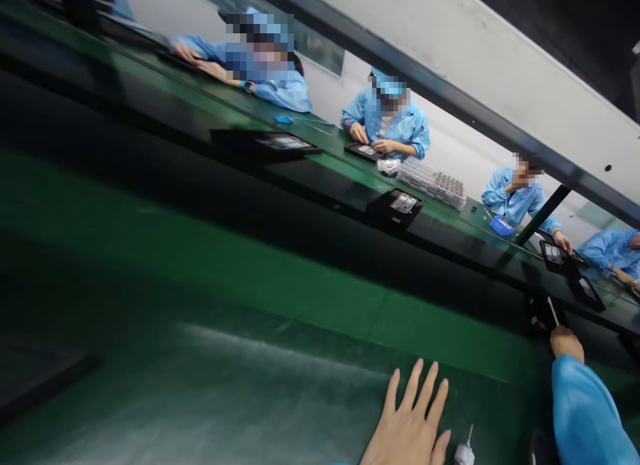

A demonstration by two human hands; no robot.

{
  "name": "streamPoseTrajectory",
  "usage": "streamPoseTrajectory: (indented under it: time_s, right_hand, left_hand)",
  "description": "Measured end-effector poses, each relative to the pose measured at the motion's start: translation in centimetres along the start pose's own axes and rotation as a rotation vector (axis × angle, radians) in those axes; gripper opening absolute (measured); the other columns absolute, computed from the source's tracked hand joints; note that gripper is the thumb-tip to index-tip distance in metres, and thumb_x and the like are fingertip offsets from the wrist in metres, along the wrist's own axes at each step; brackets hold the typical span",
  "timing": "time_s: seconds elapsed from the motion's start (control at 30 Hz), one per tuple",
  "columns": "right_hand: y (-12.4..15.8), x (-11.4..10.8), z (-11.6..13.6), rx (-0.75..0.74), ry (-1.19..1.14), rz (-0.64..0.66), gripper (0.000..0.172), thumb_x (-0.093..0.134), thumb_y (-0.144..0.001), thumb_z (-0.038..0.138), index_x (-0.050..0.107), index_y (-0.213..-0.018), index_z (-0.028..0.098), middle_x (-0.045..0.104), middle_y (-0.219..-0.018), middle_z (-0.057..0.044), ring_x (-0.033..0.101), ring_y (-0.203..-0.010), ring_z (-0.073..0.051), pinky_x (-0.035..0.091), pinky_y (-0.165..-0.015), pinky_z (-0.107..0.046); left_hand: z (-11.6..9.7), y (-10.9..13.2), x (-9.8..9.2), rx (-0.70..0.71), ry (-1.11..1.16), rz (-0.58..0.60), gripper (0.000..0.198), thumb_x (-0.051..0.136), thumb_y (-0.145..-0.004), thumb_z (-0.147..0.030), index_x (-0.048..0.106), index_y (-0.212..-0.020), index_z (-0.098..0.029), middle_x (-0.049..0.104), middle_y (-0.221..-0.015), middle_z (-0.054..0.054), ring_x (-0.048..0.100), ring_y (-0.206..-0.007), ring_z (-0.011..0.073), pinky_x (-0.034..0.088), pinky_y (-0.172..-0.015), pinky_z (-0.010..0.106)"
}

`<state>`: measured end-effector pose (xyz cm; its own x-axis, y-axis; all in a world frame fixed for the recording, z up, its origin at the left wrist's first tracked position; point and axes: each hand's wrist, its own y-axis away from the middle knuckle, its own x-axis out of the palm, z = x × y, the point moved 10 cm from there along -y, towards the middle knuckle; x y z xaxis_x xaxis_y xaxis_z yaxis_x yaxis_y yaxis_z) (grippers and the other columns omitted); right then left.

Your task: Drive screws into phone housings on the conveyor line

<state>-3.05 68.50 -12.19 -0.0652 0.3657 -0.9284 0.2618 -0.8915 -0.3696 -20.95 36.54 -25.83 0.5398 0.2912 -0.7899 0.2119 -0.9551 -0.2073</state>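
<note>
My left hand [410, 418] lies palm down on the green tabletop [240, 398], its fingers spread and nothing in it. Just right of its thumb stands a whitish tool [465, 452] with a thin metal tip, cut off by the lower frame edge. Farther right, my right hand [567, 345] reaches forward from a blue sleeve [585, 405]. Its fingers are closed around a thin white stick-like tool [553, 312] that points away from me. Beside that hand, at the belt's near side, is a dark tray [537, 312]; whether the hand also touches it is unclear.
A dark conveyor belt [320, 215] crosses ahead, carrying black trays with devices, such as one tray [403, 205]. Co-workers in blue sit behind it. A clear compartment box [433, 182] and a blue container [501, 226] stand on their side. A large pale beam [480, 72] hangs overhead.
</note>
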Motion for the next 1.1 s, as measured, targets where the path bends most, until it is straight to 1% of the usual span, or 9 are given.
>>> streamPoseTrajectory:
  time_s: [0.1,0.2,0.37,0.47,0.53,0.67,0.8,0.97,1.1]
  right_hand:
    - [1.2,-3.2,0.1,-0.045,-0.037,-0.057,0.038,0.037,-0.09,0.024,0.066,-0.067,0.016,0.061,-0.056,-0.013,0.059,-0.048,-0.02,0.039,-0.047,-0.028]
    - [6.7,-6.5,3.7,-0.201,-0.098,-0.139,0.032,0.038,-0.09,0.026,0.067,-0.084,0.012,0.064,-0.063,-0.013,0.061,-0.053,-0.021,0.041,-0.05,-0.028]
    - [23.1,-9.2,15.6,-0.59,-0.184,-0.19,0.034,0.033,-0.092,0.023,0.066,-0.092,0.016,0.068,-0.075,-0.009,0.063,-0.06,-0.017,0.046,-0.053,-0.025]
    - [29.8,-9.7,21.3,-0.945,-0.245,-0.13,0.032,0.037,-0.09,0.018,0.062,-0.11,0.016,0.068,-0.104,-0.012,0.066,-0.087,-0.021,0.051,-0.064,-0.027]
    - [28.4,-8.9,20.8,-0.943,-0.25,-0.002,0.035,0.043,-0.09,0.023,0.055,-0.123,0.02,0.063,-0.118,-0.009,0.063,-0.101,-0.021,0.052,-0.074,-0.027]
    - [16.3,-6.1,11.5,-0.393,-0.058,0.095,0.034,0.046,-0.091,0.025,0.058,-0.123,0.019,0.058,-0.127,-0.011,0.054,-0.119,-0.022,0.043,-0.099,-0.03]
    - [9.2,-3.5,6.2,-0.181,0.059,0.09,0.038,0.062,-0.069,0.008,0.065,-0.107,0.007,0.063,-0.107,-0.023,0.063,-0.102,-0.036,0.052,-0.08,-0.041]
    - [8.1,-2.4,9.6,-0.315,-0.001,0.059,0.042,0.058,-0.061,-0.002,0.065,-0.101,0.01,0.065,-0.094,-0.015,0.065,-0.092,-0.029,0.053,-0.08,-0.038]
    - [12.9,-7.9,12.7,-0.493,-0.13,-0.047,0.044,0.047,-0.078,0.006,0.054,-0.121,0.013,0.059,-0.106,-0.012,0.056,-0.105,-0.021,0.046,-0.094,-0.035]
  left_hand:
    - [-0.5,0.0,-1.2,-0.022,-0.008,-0.044,0.055,0.04,-0.09,-0.041,0.034,-0.144,-0.027,0.021,-0.154,0.008,0.011,-0.143,0.0402,0.003,-0.111,0.071]
    - [-0.9,0.0,-3.2,-0.051,0.115,-0.101,0.059,0.04,-0.09,-0.051,0.04,-0.142,-0.022,0.033,-0.15,0.011,0.014,-0.143,0.0369,0.0,-0.114,0.066]
    - [-1.7,-0.6,-4.8,-0.118,1.177,-0.1,0.083,0.042,-0.084,-0.062,0.011,-0.15,-0.021,0.018,-0.156,0.012,0.029,-0.14,0.0293,0.034,-0.111,0.049]
    - [-1.5,-0.6,-3.0,-0.377,1.704,-0.027,0.07,0.053,-0.08,-0.041,0.031,-0.141,-0.014,0.036,-0.148,0.019,0.045,-0.13,0.0325,0.048,-0.098,0.046]
    - [-1.0,-0.6,-2.7,-0.47,1.823,-0.043,0.064,0.058,-0.068,-0.021,0.042,-0.129,-0.012,0.045,-0.142,0.019,0.05,-0.125,0.0336,0.052,-0.094,0.044]
    - [-0.4,-1.2,-2.1,-0.48,1.892,0.002,0.071,0.054,-0.055,-0.009,0.041,-0.124,-0.015,0.045,-0.141,0.017,0.053,-0.121,0.0358,0.053,-0.087,0.048]
    - [0.0,-1.9,-0.9,-0.481,1.861,0.063,0.073,0.051,-0.05,-0.009,0.037,-0.121,-0.016,0.046,-0.14,0.018,0.056,-0.118,0.0356,0.052,-0.087,0.047]
    - [0.9,-3.4,-0.9,-0.468,1.788,0.04,0.069,0.053,-0.046,-0.01,0.043,-0.114,-0.017,0.049,-0.138,0.017,0.055,-0.119,0.0354,0.049,-0.09,0.043]
    - [1.2,-4.1,-2.2,-0.474,1.745,0.017,0.068,0.056,-0.045,-0.012,0.049,-0.112,-0.015,0.056,-0.131,0.016,0.055,-0.119,0.036,0.051,-0.082,0.039]
